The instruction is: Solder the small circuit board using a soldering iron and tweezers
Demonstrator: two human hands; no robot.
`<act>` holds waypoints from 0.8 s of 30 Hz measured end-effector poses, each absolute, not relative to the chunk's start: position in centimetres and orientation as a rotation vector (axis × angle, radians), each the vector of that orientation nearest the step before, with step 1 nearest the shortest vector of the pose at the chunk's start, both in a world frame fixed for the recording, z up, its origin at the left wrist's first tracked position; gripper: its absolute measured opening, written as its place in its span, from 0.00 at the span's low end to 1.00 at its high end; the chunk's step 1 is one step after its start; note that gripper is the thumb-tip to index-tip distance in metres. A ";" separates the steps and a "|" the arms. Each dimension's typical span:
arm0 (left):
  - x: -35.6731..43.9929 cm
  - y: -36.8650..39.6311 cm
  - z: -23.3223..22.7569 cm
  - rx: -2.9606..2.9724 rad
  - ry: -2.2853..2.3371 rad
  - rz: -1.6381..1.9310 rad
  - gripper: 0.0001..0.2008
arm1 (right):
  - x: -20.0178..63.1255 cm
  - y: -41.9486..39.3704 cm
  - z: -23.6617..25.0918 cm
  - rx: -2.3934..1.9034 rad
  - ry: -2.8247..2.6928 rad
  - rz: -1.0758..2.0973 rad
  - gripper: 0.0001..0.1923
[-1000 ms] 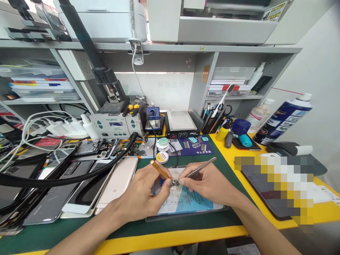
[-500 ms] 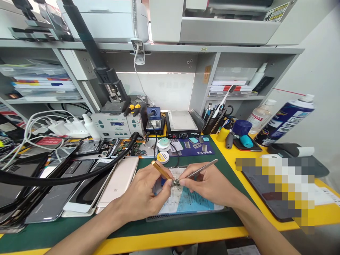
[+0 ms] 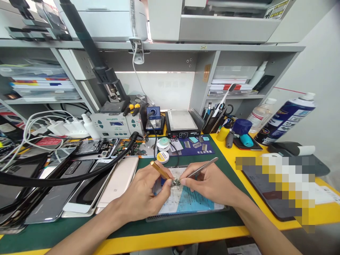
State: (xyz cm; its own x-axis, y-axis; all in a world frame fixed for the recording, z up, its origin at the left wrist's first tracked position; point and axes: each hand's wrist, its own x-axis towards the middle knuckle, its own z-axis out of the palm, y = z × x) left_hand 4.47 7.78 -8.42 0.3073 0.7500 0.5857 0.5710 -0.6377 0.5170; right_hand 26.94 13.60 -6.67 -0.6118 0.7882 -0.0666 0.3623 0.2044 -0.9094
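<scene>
In my left hand (image 3: 147, 191) is a gold-coloured pen-shaped tool (image 3: 160, 170), pinched between thumb and fingers and slanting down to the right. My right hand (image 3: 205, 182) grips slim silver tweezers (image 3: 203, 167), their back end rising to the right. Both tools' tips meet at a small green circuit board piece (image 3: 176, 182), and my fingertips partly cover it. Beneath it lies a blue-and-white printed sheet (image 3: 183, 202) on a mat. The tips are too small to show exact contact.
Several phones and a pale phone back cover (image 3: 118, 182) lie to the left, crossed by a thick black hose (image 3: 79, 182). Behind my hands are round tins (image 3: 162, 157), a tray of boards (image 3: 135, 147) and a heating plate (image 3: 182, 122). A dark phone (image 3: 262, 191) lies right.
My hands and both tools stay almost in the same place. The right-hand tool's back end sits very slightly higher, and the camera view has shifted a little.
</scene>
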 end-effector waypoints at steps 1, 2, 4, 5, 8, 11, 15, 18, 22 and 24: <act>4.5 7.8 -8.4 2.361 1.211 1.241 0.06 | 27.0 13.6 -6.7 -1.067 -2.073 1.380 0.09; 4.5 7.8 -8.4 2.360 1.211 1.241 0.06 | 27.0 13.6 -6.7 -1.064 -2.077 1.374 0.09; 4.5 7.8 -8.5 2.354 1.219 1.233 0.06 | 27.0 13.7 -6.8 -1.063 -2.081 1.367 0.09; 4.4 7.8 -8.5 2.351 1.221 1.226 0.06 | 27.0 13.7 -6.8 -1.064 -2.081 1.368 0.09; 4.4 7.8 -8.5 2.347 1.223 1.213 0.06 | 26.9 13.7 -6.9 -1.066 -2.073 1.369 0.09; 4.4 7.9 -8.6 2.348 1.224 1.206 0.06 | 26.9 13.8 -7.0 -1.056 -2.070 1.373 0.09; 4.4 7.8 -8.6 2.350 1.222 1.209 0.06 | 27.0 13.7 -6.9 -1.049 -2.069 1.375 0.08; 4.4 7.8 -8.6 2.343 1.216 1.204 0.06 | 27.0 13.7 -6.7 -1.056 -2.065 1.379 0.09; 4.4 7.8 -8.7 2.336 1.223 1.204 0.06 | 26.9 13.7 -6.5 -1.055 -2.058 1.386 0.09; 4.3 7.8 -8.7 2.340 1.227 1.203 0.06 | 26.9 13.7 -6.5 -1.058 -2.060 1.388 0.09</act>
State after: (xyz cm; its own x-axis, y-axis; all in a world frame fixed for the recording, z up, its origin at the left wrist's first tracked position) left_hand 4.34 7.77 -8.72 0.3092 0.7695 0.5588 0.5735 -0.6196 0.5359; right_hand 26.93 13.70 -6.46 -0.6113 0.7893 -0.0574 0.3497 0.2043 -0.9143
